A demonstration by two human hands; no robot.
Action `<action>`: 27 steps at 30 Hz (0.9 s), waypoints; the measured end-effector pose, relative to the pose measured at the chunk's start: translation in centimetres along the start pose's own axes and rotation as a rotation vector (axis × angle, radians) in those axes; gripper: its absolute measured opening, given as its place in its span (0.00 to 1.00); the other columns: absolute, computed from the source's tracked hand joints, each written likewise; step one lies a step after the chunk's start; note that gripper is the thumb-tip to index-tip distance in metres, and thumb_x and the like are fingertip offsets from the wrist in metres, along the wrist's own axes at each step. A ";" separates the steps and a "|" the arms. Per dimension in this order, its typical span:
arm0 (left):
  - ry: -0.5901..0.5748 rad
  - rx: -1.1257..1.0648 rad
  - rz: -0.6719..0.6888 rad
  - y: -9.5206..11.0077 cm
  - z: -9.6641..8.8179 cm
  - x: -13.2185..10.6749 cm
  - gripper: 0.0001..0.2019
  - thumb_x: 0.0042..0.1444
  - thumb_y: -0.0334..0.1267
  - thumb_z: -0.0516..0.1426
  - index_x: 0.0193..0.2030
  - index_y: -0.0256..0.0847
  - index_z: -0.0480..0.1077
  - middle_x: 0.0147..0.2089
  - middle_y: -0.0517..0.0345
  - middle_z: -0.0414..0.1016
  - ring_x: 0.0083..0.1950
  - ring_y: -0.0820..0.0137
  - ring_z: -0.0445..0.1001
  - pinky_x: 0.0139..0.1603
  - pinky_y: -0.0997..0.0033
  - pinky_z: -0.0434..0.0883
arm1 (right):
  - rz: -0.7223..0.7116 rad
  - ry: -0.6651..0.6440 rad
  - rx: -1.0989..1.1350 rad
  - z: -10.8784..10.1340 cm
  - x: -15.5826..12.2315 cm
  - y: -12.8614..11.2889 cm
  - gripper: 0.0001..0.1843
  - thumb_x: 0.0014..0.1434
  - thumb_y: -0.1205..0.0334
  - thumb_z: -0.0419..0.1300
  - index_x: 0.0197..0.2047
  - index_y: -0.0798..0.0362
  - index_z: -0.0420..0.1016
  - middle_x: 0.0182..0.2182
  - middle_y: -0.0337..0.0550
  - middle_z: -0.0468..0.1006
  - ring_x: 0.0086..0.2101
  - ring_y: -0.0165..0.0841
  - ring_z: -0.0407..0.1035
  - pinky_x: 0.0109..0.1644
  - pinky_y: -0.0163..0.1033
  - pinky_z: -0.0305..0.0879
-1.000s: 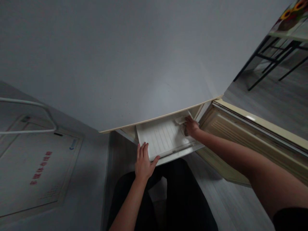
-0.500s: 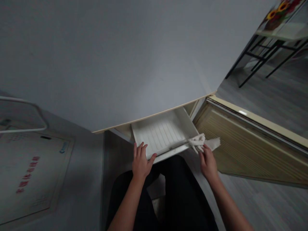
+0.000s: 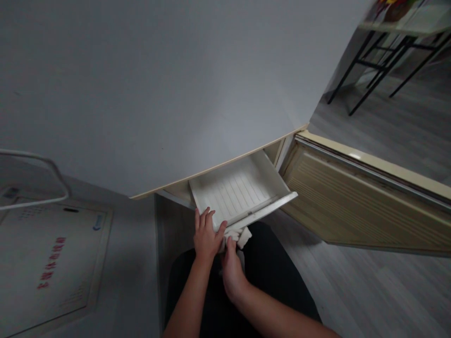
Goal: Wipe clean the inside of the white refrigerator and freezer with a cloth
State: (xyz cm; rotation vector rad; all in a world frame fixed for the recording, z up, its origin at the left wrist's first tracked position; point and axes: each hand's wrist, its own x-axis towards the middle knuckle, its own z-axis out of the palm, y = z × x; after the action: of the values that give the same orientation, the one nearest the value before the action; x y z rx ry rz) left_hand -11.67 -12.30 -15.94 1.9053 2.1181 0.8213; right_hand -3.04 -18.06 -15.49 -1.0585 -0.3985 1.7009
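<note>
Cloth point(image 3: 244, 238) lay bunched in right hand point(image 3: 233, 270), pinched under thumb, just below left end of drawer front point(image 3: 271, 207); front's long axis ran rightward, away. Left hand point(image 3: 207, 234), nearer corner, lay over it; firm grip or not, couldn't tell.

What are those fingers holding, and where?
The right fingers grip a crumpled white cloth by a bunched part; the left fingers rest on the front-left corner of a white rectangular plastic drawer.

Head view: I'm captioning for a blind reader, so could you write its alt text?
A person's right-hand grip holds a white cloth below the front edge of an open white drawer, while the left-hand grip rests at the drawer's left front corner. A door stands open to the right.
</note>
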 end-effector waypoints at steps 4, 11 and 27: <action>-0.006 0.035 -0.011 0.1 0.2 -0.1 0.25 0.66 0.55 0.52 0.61 0.40 0.68 0.67 0.42 0.69 0.79 0.45 0.45 0.74 0.40 0.58 | -0.078 0.357 -0.083 -4.5 6.8 -5.9 0.39 0.67 0.38 0.45 0.72 0.55 0.56 0.65 0.52 0.69 0.66 0.39 0.64 0.71 0.51 0.59; 0.012 0.022 -0.005 0.2 0.2 0.0 0.25 0.66 0.55 0.53 0.60 0.40 0.68 0.67 0.43 0.70 0.79 0.46 0.45 0.75 0.40 0.56 | -0.471 0.638 -0.709 -11.9 12.8 -11.6 0.38 0.69 0.46 0.38 0.71 0.66 0.54 0.70 0.70 0.54 0.72 0.46 0.48 0.74 0.55 0.46; 0.224 -0.471 -0.179 -1.6 0.2 -3.3 0.27 0.68 0.59 0.47 0.63 0.42 0.64 0.73 0.39 0.60 0.73 0.55 0.61 0.74 0.49 0.58 | -0.540 -0.290 -0.908 -4.1 0.1 -1.7 0.24 0.65 0.60 0.58 0.64 0.46 0.73 0.73 0.50 0.54 0.71 0.47 0.51 0.73 0.59 0.49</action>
State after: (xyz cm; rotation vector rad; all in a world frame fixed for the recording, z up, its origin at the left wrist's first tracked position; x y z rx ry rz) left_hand -12.38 -15.42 -17.65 1.4193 1.9418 1.3962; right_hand 1.26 -18.26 -16.66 -1.1611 -1.5938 1.1591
